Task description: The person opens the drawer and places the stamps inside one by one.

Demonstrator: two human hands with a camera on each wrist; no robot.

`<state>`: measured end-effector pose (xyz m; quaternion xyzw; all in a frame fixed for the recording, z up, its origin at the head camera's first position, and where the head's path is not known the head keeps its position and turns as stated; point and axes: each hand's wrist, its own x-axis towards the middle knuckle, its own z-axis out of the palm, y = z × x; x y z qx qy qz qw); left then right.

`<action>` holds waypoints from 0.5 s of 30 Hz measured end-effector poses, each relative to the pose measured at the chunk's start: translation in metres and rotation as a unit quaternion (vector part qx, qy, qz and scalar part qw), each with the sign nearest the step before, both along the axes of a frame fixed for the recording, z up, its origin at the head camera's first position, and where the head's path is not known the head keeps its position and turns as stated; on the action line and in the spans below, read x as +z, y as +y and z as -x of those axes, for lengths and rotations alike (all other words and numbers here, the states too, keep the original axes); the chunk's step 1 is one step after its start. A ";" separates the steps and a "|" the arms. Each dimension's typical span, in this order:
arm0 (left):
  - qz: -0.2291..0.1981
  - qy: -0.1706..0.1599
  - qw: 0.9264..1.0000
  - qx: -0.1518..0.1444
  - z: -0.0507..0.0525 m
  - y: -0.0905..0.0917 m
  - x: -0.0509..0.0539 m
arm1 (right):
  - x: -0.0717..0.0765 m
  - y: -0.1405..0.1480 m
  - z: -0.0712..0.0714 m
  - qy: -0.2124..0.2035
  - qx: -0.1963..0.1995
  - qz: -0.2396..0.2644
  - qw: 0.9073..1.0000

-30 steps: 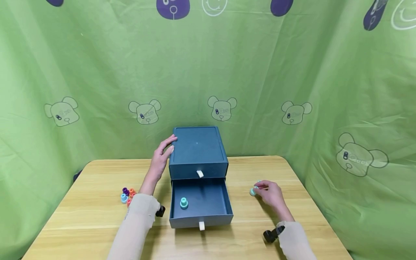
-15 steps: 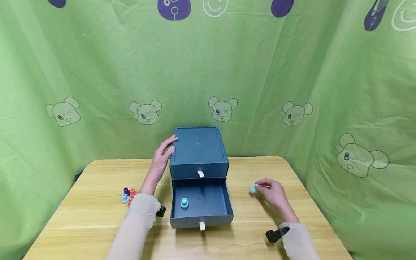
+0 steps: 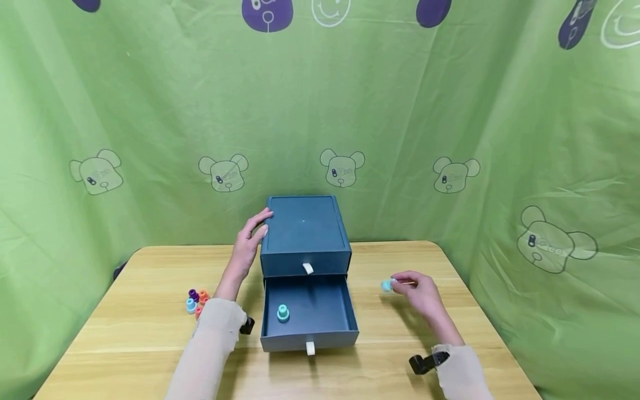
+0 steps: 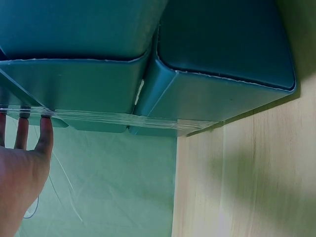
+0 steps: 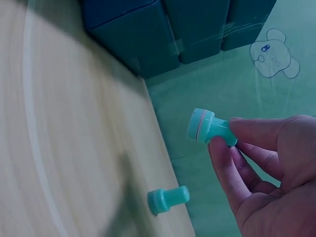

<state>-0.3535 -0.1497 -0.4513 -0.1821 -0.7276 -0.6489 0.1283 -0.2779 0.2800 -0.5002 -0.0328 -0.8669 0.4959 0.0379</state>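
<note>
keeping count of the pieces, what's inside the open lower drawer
One teal stepped piece stands upright on the left side of the open lower drawer. Its rear runs back beneath the upper drawer, so anything there is hidden.

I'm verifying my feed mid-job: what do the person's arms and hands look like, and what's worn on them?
The left hand and right hand are ungloved. Both arms wear long, pale beige cloth sleeves. A small, black, blocky device shows at the left cuff; a longer black device at the right. No cables show.
</note>
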 end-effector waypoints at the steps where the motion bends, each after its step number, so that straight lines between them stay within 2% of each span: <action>1: 0.001 0.000 1.000 0.003 0.003 -0.001 -0.004 | 0.002 -0.001 -0.001 -0.001 0.001 0.001 1.000; 4: 0.005 0.003 1.000 0.009 0.006 -0.002 -0.009 | 0.009 -0.004 -0.005 -0.003 0.003 0.004 1.000; 15: 0.002 0.008 1.000 0.010 0.008 -0.001 -0.010 | 0.029 -0.021 -0.016 0.020 0.023 0.007 1.000</action>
